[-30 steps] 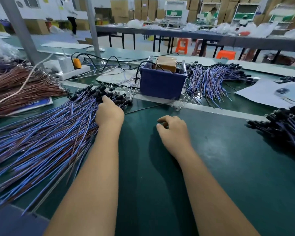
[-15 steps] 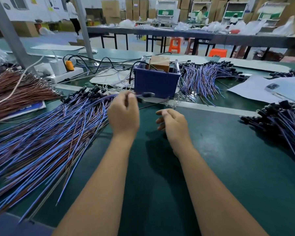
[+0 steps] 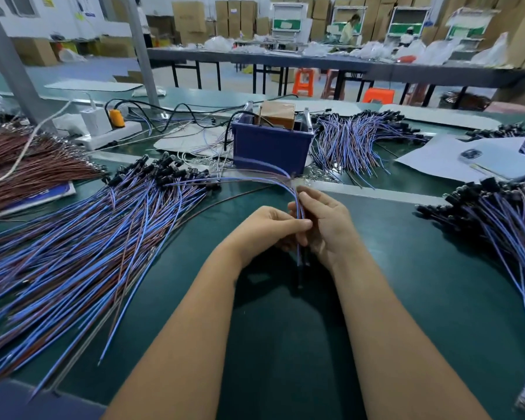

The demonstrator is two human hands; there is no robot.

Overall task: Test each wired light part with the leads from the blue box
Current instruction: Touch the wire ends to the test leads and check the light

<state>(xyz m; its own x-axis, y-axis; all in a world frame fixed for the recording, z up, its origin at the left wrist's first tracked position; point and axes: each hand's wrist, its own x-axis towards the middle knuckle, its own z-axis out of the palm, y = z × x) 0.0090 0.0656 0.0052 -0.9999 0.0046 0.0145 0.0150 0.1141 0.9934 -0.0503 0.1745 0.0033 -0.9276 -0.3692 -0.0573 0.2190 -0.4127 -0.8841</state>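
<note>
A blue box [image 3: 270, 150] with a brown block inside stands at the table's far middle. Between my hands runs a small bunch of blue and brown wired light parts [image 3: 281, 177], curving up toward the box's front. My left hand [image 3: 270, 228] pinches the wires at their lower part. My right hand [image 3: 325, 222] curls around the same wires just beside it. The wire ends hang below my hands. A large pile of wired parts [image 3: 82, 244] with black heads fans out on the left. The box's leads are not plainly visible.
More wired piles lie behind the box [image 3: 361, 137] and at the right [image 3: 503, 225]. Brown wires [image 3: 28, 168] lie far left. A white power strip [image 3: 109, 134] with plugs sits at the back left. Papers and a phone [image 3: 491, 159] lie at the right. Green mat [image 3: 285, 344] covers the table.
My left hand left the big pile with a few wired parts and came to the middle. My right hand rose from the mat and took hold of the same wires.
</note>
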